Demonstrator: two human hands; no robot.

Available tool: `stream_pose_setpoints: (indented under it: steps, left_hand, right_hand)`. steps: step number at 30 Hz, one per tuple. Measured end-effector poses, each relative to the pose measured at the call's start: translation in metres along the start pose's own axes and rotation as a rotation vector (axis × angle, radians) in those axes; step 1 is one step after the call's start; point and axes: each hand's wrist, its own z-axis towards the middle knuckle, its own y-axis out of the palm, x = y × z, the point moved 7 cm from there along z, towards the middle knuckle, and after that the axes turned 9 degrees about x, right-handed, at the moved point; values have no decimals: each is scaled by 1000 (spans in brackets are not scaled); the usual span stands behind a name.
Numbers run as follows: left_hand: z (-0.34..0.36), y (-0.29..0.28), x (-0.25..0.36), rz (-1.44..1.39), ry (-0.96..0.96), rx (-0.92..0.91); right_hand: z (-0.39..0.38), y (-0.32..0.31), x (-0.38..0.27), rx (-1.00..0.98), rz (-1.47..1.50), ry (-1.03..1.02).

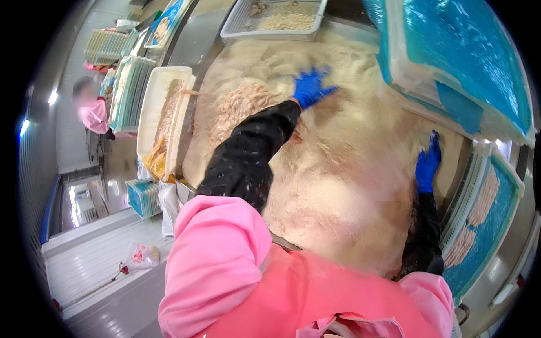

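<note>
A broad bed of pale, crumbly coating powder (344,146) covers the metal worktable in front of me. My left hand (311,89), in a blue glove, reaches to the far side of it with fingers spread, on or just over the powder. Beside that forearm lies a heap of pinkish raw meat pieces (243,106), partly hidden by the black sleeve. My right hand (429,163), also blue-gloved, rests along the right side of the powder with its fingers stretched out. Neither hand holds anything that I can see.
A white tub of meat (186,121) stands at the left. A white basket (273,35) with crumbs sits at the far edge. Stacked crates lined with blue film (468,50) rise at the far right; a lined tray (484,225) holds meat strips. Another person (94,110) is beyond, left.
</note>
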Motion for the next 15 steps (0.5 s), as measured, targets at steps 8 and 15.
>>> stream_pose_setpoints:
  steps: [8,15]
  left_hand:
    - [-40,-49,-301,334,-588,112]
    - [-2,35,-262,5,-231,-357]
  right_hand:
    - [7,1,-7,-90,-7,43]
    - [4,-1,-9,-130,-87,63]
